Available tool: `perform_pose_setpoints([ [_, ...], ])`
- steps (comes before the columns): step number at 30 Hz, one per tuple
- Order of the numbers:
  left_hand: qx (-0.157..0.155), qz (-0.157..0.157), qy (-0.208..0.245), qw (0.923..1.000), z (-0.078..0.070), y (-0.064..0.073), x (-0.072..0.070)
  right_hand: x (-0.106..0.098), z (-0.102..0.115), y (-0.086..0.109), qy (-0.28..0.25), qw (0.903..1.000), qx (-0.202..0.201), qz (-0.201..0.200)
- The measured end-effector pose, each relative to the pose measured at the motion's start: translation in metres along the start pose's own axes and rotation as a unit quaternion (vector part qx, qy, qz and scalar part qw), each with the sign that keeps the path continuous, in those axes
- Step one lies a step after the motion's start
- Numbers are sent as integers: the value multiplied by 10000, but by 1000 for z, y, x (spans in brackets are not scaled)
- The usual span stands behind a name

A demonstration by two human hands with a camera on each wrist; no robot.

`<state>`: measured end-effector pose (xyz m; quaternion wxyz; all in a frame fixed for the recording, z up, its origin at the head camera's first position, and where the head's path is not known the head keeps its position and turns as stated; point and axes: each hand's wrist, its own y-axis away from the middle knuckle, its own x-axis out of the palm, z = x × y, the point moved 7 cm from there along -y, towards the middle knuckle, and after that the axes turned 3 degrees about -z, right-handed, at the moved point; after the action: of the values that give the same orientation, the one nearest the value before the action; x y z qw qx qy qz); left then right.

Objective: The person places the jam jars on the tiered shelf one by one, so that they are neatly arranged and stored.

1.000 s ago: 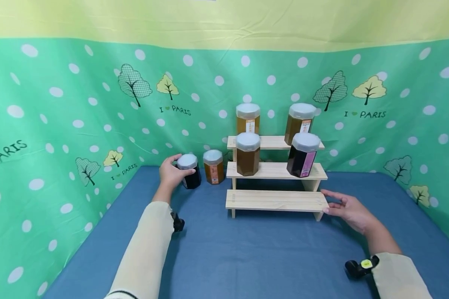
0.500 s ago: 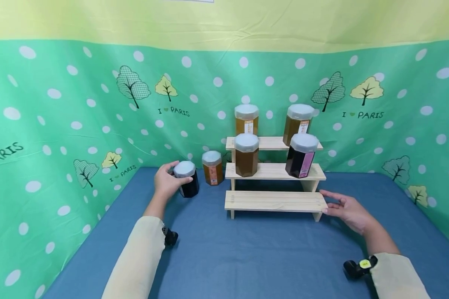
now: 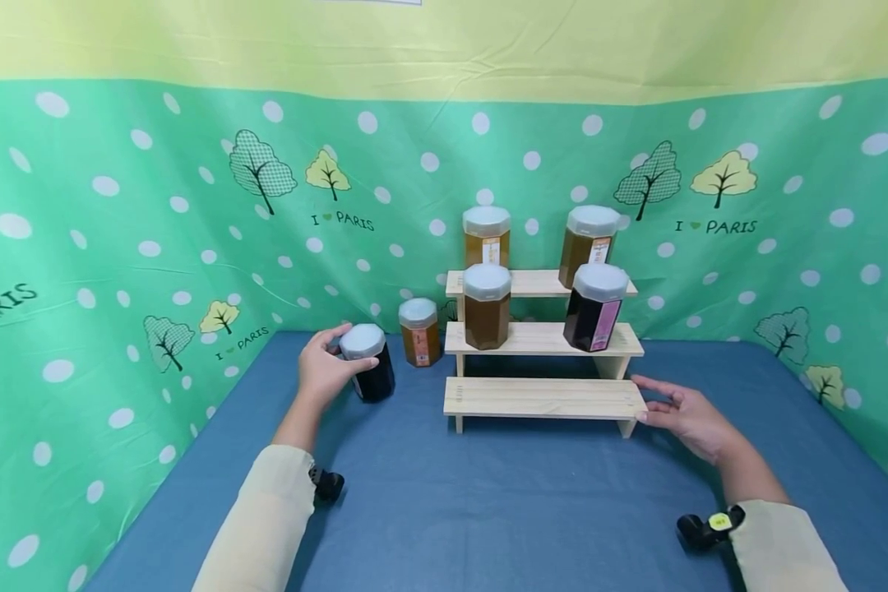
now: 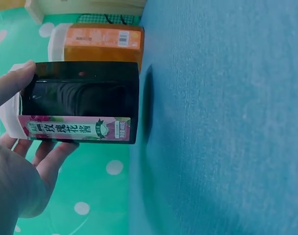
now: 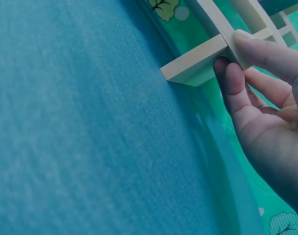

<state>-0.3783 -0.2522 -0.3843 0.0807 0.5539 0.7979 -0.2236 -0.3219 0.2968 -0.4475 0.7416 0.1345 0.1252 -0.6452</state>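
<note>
My left hand (image 3: 321, 374) grips a dark jar (image 3: 374, 379) near its white lid, thumb on one side and fingers on the other. The left wrist view shows this jar's pink label (image 4: 75, 128) and, beside its base, a shadow on the blue cloth. At the right end of a three-step wooden stand (image 3: 543, 398), my right hand (image 3: 699, 425) pinches the bottom step. In the right wrist view the thumb lies against the board, with curled fingers under its edge near the stand's leg (image 5: 195, 59).
An amber jar (image 3: 421, 337) stands on the blue cloth (image 3: 503, 510) between the held jar and the stand. The middle step bears a brown jar (image 3: 487, 321) and a dark jar (image 3: 594, 321); two more jars stand on the top step. A green patterned curtain (image 3: 385, 247) hangs behind.
My left hand has brought the dark jar toward me, away from the amber jar and the curtain. My right hand stays at the stand's end.
</note>
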Motion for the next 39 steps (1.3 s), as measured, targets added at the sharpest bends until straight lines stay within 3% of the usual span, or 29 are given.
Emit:
perform_pose_setpoints([
  [8, 192, 3, 66, 9998, -13, 12, -3, 0, 0, 0, -22, 10000, 20, -7],
  [21, 515, 288, -169, 9981, -33, 28, -3, 0, 0, 0, -66, 10000, 24, 8],
  [39, 1048, 382, -361, 9931, -67, 51, 0, 0, -1, 0, 9, 10000, 3, -38],
])
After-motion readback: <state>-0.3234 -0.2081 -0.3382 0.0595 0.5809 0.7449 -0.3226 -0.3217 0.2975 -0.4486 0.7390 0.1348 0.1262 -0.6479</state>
